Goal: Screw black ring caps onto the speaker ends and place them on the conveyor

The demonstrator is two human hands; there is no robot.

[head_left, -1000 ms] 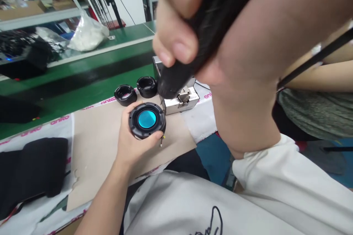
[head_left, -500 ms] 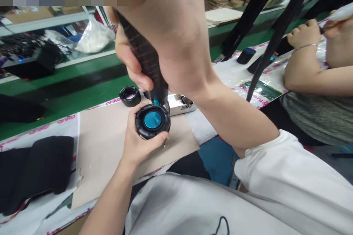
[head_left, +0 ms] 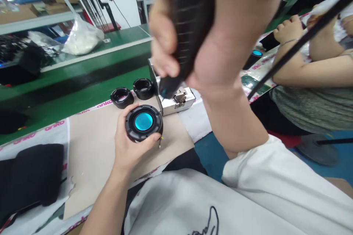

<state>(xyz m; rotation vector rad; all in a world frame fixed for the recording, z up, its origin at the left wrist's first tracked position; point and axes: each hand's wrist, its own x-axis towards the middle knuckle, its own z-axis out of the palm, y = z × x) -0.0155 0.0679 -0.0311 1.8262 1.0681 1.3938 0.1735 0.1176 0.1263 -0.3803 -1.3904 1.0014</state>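
Moved: since the earlier frame, the tip of the black electric screwdriver (head_left: 187, 25) has shifted off the speaker's rim and now sits above and just beyond it, beside the corner of the metal box (head_left: 176, 102).
Right hand (head_left: 237, 25): fingers (head_left: 162, 40) clamped together around the screwdriver grip, held upright and tilted slightly.
Left hand (head_left: 132, 143): fingers (head_left: 129, 112) curled around the side of the round black speaker (head_left: 143, 136), thumb along its lower rim.
Speaker position: held face up just above the cardboard sheet (head_left: 93, 154), blue centre disc (head_left: 143, 121) showing, short wire lead (head_left: 160, 142) at its edge.
Nearby: two black rings (head_left: 121, 97) (head_left: 143, 89) stand on the sheet's far edge, just left of the box.
Surroundings: black pads (head_left: 33, 174) lie left of the sheet; green conveyor belt (head_left: 82, 80) runs behind.
Co-worker: forearm (head_left: 309, 73) and hand (head_left: 288, 29) at upper right, apart from the person's own.
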